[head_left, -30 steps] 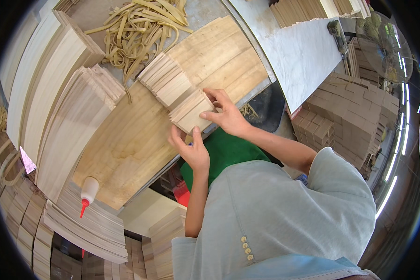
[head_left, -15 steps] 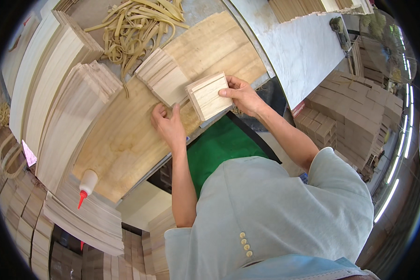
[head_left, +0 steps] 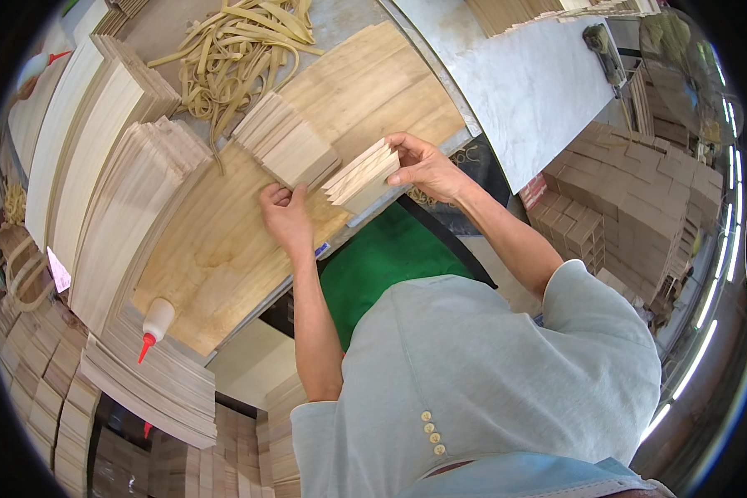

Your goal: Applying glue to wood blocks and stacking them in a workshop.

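Observation:
My right hand (head_left: 427,172) grips a small stack of thin wooden boards (head_left: 363,179) by its right end, thumb on the near face and fingers behind. Their layered edges face up, low over the front of the worktop. My left hand (head_left: 287,217) rests on the worktop with fingers loosely curled and thumb apart, holding nothing. Its thumb tip is by the near corner of another stack of wooden boards (head_left: 286,139); whether it touches is unclear. Both lie over a pale wooden work board (head_left: 390,70).
Tall stacks of long wooden strips (head_left: 133,195) line the left. A white glue bottle with a red nozzle (head_left: 158,317) lies at the near left. Tangled yellow bands (head_left: 241,58) lie at the back. Brown blocks (head_left: 631,195) are piled at the right beyond a pale tabletop (head_left: 523,91).
The boards in my right hand have been tipped, from a broad face showing to layered edges showing. My left hand stays beside the other stack, nearly unmoved. The view has shifted slightly.

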The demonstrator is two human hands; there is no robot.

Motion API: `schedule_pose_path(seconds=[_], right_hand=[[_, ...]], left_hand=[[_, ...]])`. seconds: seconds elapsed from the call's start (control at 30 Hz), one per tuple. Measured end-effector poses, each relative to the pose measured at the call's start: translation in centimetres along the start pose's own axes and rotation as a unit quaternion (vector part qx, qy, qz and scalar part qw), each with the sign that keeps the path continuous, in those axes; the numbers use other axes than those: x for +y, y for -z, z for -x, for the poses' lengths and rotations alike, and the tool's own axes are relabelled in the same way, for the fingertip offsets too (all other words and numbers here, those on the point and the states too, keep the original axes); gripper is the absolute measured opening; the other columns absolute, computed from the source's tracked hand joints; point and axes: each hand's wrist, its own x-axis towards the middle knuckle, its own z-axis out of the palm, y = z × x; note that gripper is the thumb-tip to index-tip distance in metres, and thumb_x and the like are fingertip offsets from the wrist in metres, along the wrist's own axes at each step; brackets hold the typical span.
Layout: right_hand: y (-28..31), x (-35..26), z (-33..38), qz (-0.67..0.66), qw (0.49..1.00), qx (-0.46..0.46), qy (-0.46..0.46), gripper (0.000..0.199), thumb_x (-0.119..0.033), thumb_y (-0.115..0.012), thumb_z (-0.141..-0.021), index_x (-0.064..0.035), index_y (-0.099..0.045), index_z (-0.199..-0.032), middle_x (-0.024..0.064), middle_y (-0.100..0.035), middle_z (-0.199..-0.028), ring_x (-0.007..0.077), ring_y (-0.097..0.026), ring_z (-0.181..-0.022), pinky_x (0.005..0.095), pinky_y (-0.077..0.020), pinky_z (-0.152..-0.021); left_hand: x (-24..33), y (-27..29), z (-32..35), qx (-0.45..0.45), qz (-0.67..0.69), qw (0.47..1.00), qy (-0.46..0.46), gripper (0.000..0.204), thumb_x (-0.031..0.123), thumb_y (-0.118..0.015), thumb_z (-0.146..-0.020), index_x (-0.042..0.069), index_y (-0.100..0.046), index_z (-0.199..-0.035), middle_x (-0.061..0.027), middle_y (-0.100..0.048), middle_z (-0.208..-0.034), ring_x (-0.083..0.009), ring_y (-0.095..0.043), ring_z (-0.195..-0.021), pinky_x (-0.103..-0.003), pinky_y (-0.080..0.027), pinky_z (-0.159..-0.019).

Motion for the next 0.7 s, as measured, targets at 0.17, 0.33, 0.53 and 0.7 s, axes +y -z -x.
schedule_pose_path(seconds=[0.17,0.33,0.53,0.7], right_hand=[[0.1,-0.3,0.1,0.000,1.000,-0.007,-0.001,0.059,0.003,-0.074,-0.075,-0.0064,-0.052,-0.129,0.0036,-0.060,-0.118,0.0145,-0.054,-0.111,0.0310,-0.0424,-0.098],[0.6,0.0,0.0,-0.131,0.991,-0.032,-0.014,0.058,-0.006,-0.073,-0.080,-0.0034,-0.049,-0.133,0.0060,-0.059,-0.125,0.0176,-0.053,-0.118,0.0347,-0.0393,-0.103],[0.8,0.4,-0.3,-0.230,0.972,-0.049,-0.025,0.058,-0.018,-0.071,-0.084,-0.0008,-0.047,-0.134,0.0099,-0.055,-0.133,0.0219,-0.049,-0.126,0.0403,-0.0354,-0.108],[1.0,0.8,-0.8,-0.221,0.972,-0.073,-0.041,0.061,-0.021,-0.071,-0.084,-0.0006,-0.046,-0.135,0.0102,-0.055,-0.133,0.0221,-0.049,-0.126,0.0410,-0.0358,-0.108]], left_hand=[[-0.4,0.0,-0.1,0.001,0.004,1.000,0.006,0.041,0.013,-0.079,-0.074,-0.003,-0.057,-0.104,-0.0109,-0.063,-0.088,-0.0184,-0.058,-0.075,-0.032,-0.049,-0.071],[-0.1,0.1,0.3,0.004,-0.014,1.000,-0.019,0.040,0.014,-0.077,-0.076,-0.003,-0.056,-0.106,-0.0108,-0.063,-0.090,-0.0192,-0.059,-0.075,-0.033,-0.049,-0.072],[0.0,0.4,1.2,-0.002,-0.051,0.999,-0.002,0.039,0.015,-0.076,-0.078,-0.002,-0.056,-0.107,-0.0118,-0.064,-0.089,-0.0205,-0.061,-0.075,-0.033,-0.049,-0.071],[0.1,0.4,1.4,0.006,-0.055,0.998,0.001,0.035,0.015,-0.074,-0.079,-0.001,-0.057,-0.104,-0.0107,-0.066,-0.084,-0.0205,-0.062,-0.075,-0.033,-0.049,-0.071]])
